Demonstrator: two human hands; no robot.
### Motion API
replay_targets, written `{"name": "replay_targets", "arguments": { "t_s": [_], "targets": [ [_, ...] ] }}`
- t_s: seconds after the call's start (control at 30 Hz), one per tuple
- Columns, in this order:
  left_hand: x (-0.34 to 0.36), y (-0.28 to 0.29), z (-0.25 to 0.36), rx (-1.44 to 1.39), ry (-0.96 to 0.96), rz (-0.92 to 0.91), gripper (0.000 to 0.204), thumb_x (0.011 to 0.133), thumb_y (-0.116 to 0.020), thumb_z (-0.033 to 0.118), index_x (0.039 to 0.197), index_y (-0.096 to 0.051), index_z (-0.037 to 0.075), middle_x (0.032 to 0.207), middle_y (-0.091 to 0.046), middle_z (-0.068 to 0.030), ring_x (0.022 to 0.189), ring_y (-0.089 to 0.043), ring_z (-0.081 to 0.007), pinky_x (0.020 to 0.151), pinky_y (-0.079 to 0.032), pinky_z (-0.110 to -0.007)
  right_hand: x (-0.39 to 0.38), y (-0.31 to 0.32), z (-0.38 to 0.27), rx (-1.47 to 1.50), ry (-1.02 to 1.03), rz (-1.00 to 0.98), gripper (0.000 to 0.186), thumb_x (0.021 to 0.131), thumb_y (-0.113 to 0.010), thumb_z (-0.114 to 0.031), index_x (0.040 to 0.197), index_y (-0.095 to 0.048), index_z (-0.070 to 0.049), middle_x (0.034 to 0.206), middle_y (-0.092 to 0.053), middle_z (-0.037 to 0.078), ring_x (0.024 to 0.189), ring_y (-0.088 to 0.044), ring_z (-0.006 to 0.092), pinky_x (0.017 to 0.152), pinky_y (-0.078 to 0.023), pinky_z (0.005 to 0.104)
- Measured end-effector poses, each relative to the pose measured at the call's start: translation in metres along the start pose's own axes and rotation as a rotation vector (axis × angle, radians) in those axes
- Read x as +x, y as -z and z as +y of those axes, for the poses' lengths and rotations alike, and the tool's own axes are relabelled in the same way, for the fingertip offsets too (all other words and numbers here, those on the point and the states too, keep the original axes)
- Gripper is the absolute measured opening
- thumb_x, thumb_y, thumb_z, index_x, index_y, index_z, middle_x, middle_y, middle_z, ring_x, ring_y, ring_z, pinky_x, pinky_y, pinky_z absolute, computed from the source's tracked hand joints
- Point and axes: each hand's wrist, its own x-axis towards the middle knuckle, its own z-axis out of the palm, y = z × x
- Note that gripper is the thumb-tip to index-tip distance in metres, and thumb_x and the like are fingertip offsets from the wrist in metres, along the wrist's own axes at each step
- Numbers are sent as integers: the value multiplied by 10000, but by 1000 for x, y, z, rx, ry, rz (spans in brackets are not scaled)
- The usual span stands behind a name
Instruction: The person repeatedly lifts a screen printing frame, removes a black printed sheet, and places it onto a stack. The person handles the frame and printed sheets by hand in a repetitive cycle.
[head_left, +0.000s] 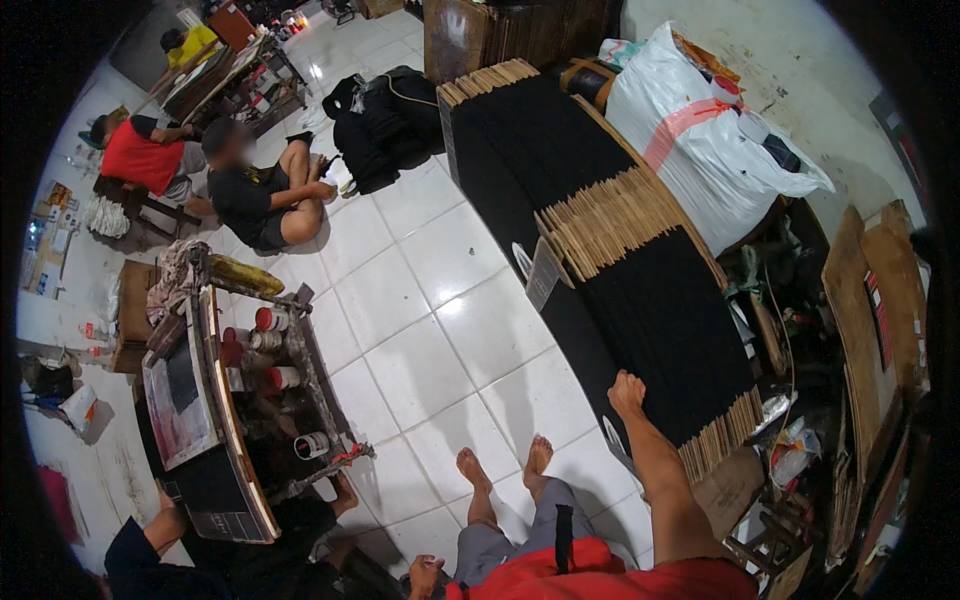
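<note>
Partly cropped: left hand (426,574) below.

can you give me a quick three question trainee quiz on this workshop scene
1. True or false: the right hand rests on the long stack of black boards.
2. Where is the left hand? A) on the white sack B) low beside the person's own leg, near the white tiled floor C) on the work table
3. Fill in: the person's two feet are ____ on the tiles.

Key:
1. True; the hand lies on the stack's near end, its grip on nothing I can make out.
2. B
3. bare
</note>
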Motion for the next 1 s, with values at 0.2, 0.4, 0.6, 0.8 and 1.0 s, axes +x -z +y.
{"name": "replay_targets", "arguments": {
  "t_s": [0.2, 0.4, 0.6, 0.8, 1.0],
  "targets": [
    [15, -3, -7, 244, 75, -3, 302, 707, -747, 140, 903, -594, -31, 661, -586, -55, 587, -542, -128, 540, -443, -257, -5, 23, -4, 49, -45, -22, 179, 728, -617, -89, 889, -603, -12, 877, -647, 179, 818, -633, 329, 727, -507, 416],
    [24, 9, 43, 368, -74, -102, 389, 698, -742, 227, 936, -609, -50, 795, -642, -155, 754, -618, -221, 677, -485, -324, -59, 47, -35, 198, -43, 248, 297, 712, -657, -155, 956, -521, -53, 926, -606, 139, 844, -614, 295, 681, -515, 393],
    [72, 35, 98, 289, -282, -226, 327, 762, -702, 152, 979, -577, -58, 696, -600, -75, 618, -552, -135, 571, -438, -266, -190, 9, -80, 408, -167, -110, 356, 663, -573, -47, 1015, -532, -9, 967, -604, 173, 890, -608, 331, 785, -498, 407],
    [113, 76, 146, 273, -404, -286, 321, 764, -695, 153, 964, -578, -68, 723, -601, -83, 619, -548, -133, 565, -439, -266, -317, -22, -62, 477, -247, -176, 462, 674, -601, -226, 1081, -534, -20, 987, -631, 194, 934, -610, 332, 803, -489, 413],
    [160, 109, 130, 416, -422, -272, 339, 704, -733, 207, 890, -629, -57, 694, -640, -109, 635, -597, -159, 577, -465, -291, -370, -39, -17, 471, -565, -457, 453, 658, -554, -195, 1061, -577, 12, 1068, -601, 221, 1029, -573, 344, 860, -478, 390]
  ]
}}
